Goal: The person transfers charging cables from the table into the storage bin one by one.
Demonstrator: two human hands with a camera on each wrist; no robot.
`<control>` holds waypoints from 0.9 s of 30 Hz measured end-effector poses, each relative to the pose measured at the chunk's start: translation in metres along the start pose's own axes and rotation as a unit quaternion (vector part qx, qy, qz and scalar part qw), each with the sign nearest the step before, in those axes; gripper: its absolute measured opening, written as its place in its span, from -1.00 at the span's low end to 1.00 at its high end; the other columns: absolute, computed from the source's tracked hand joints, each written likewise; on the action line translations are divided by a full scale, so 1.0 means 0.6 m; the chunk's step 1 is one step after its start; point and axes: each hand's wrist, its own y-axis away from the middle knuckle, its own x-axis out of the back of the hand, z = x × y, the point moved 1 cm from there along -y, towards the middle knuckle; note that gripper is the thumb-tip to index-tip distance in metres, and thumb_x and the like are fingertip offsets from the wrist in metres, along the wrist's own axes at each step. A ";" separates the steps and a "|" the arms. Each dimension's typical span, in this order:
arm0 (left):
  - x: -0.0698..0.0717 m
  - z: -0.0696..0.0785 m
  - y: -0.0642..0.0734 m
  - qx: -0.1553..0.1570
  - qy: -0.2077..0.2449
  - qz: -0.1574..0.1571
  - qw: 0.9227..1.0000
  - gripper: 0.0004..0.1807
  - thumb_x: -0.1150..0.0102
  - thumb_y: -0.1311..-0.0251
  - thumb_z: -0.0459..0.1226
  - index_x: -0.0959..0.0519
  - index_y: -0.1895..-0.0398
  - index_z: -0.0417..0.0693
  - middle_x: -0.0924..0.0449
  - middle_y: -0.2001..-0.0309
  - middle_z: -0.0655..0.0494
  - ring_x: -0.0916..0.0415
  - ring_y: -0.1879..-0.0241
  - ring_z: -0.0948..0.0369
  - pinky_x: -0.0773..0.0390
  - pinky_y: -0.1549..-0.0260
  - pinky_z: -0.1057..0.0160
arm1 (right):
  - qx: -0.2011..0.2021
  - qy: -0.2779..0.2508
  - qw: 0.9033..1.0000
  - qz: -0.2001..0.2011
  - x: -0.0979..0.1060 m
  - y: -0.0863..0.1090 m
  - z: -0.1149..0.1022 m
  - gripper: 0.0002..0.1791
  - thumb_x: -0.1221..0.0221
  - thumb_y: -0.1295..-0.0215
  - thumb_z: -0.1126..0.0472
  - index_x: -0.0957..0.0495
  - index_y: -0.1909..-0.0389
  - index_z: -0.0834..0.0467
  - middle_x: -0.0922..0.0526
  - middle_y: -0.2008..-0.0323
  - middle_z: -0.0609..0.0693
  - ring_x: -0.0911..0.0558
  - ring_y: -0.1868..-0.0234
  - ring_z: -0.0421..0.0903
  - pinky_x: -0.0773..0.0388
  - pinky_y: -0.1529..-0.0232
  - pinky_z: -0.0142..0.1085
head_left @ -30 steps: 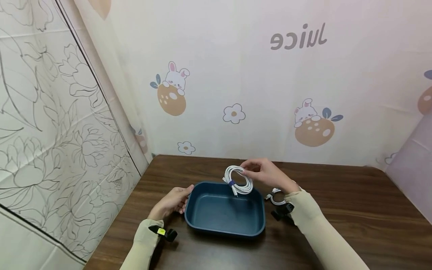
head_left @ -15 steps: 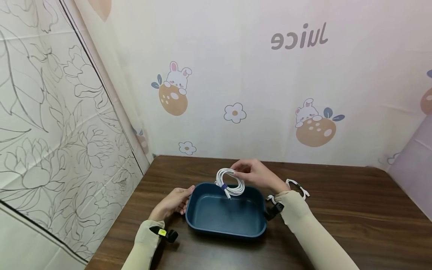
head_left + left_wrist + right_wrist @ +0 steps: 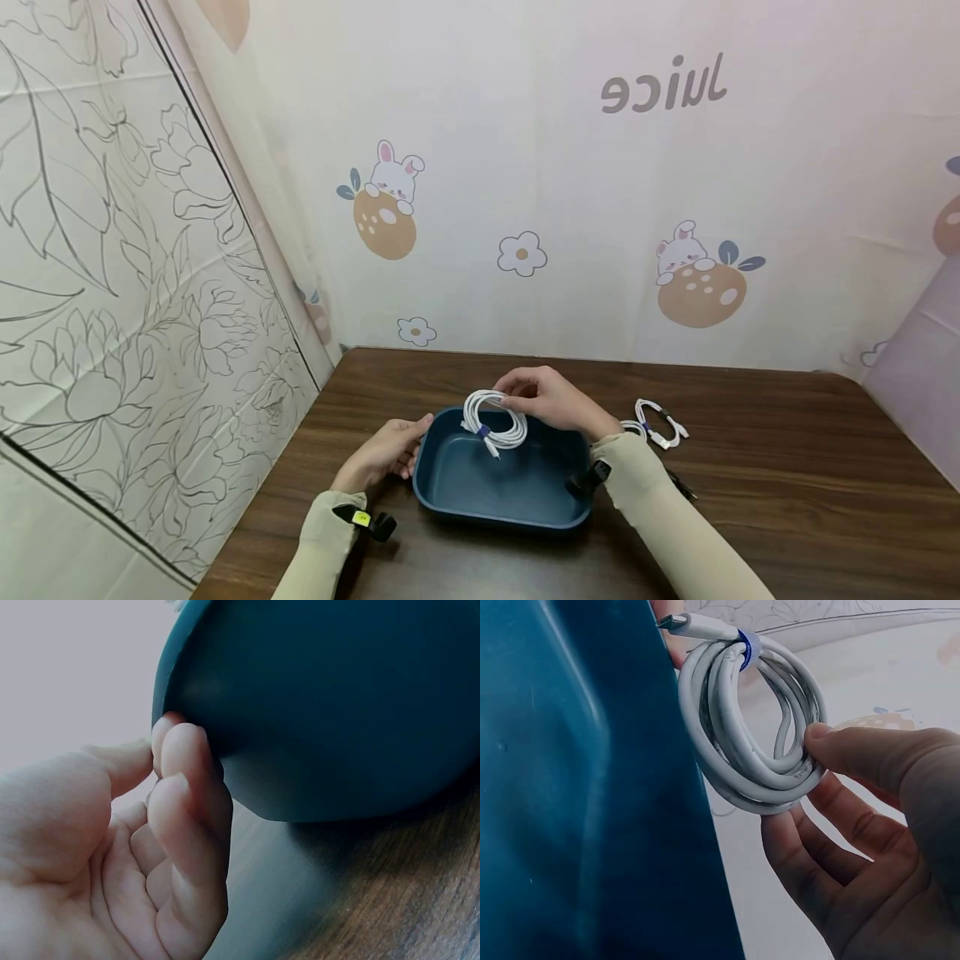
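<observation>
A deep blue rectangular tray (image 3: 487,487) stands on the wooden table. My left hand (image 3: 386,452) grips its left rim, with the thumb on one side and curled fingers against the wall (image 3: 247,780). Above the back left part of the tray hangs a coiled white charging cable (image 3: 512,439), pinched at its right side between the thumb and fingers of my right hand (image 3: 551,400). A blue strap (image 3: 750,649) binds the coil, and its metal connector (image 3: 673,621) points out beside the strap.
Right of the tray, another coiled white cable (image 3: 679,430) lies on the table (image 3: 787,467). A further white coil (image 3: 634,427) is partly hidden by my right wrist. Something thin and black (image 3: 681,485) shows beside the right sleeve. A patterned curtain (image 3: 525,167) hangs behind the table.
My right hand has carried the coiled cable leftward and a little lower over the tray. More of the cables on the right has come into view. My left hand stays on the rim.
</observation>
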 end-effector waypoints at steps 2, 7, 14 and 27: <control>0.000 0.000 0.000 0.001 -0.001 0.001 1.000 -0.37 0.02 -0.47 0.25 -0.47 0.60 -0.02 -0.42 0.66 0.20 -0.40 0.72 0.33 -0.51 0.70 0.39 | 0.004 -0.004 1.000 -0.006 -0.006 -0.002 0.000 -0.81 -0.29 -0.44 0.17 -0.71 0.00 0.04 -0.74 0.16 -0.06 -0.63 0.17 -0.12 -0.62 0.14 -0.30; 0.000 0.000 -0.001 0.000 -0.003 0.001 1.000 -0.36 0.02 -0.47 0.26 -0.47 0.60 -0.03 -0.43 0.66 0.19 -0.40 0.72 0.33 -0.51 0.70 0.39 | 0.010 -0.010 1.000 -0.016 -0.019 -0.007 0.003 -0.81 -0.29 -0.44 0.17 -0.70 -0.01 0.04 -0.73 0.14 -0.05 -0.64 0.18 -0.13 -0.62 0.14 -0.27; 0.000 -0.003 -0.003 -0.004 -0.002 -0.003 1.000 -0.36 0.03 -0.48 0.25 -0.48 0.60 -0.03 -0.44 0.65 0.19 -0.40 0.71 0.33 -0.52 0.69 0.39 | 0.009 -0.010 1.000 -0.022 -0.034 -0.012 0.011 -0.80 -0.29 -0.43 0.18 -0.70 -0.02 0.04 -0.73 0.14 -0.05 -0.64 0.20 -0.14 -0.63 0.14 -0.30; 0.000 -0.003 -0.001 -0.004 -0.002 -0.002 1.000 -0.37 0.03 -0.48 0.24 -0.49 0.58 -0.03 -0.43 0.65 0.19 -0.40 0.72 0.33 -0.51 0.70 0.39 | 0.013 -0.011 0.999 -0.052 -0.058 -0.017 0.008 -0.84 -0.32 -0.41 0.18 -0.73 0.04 0.01 -0.76 0.15 -0.09 -0.64 0.23 -0.17 -0.65 0.14 -0.31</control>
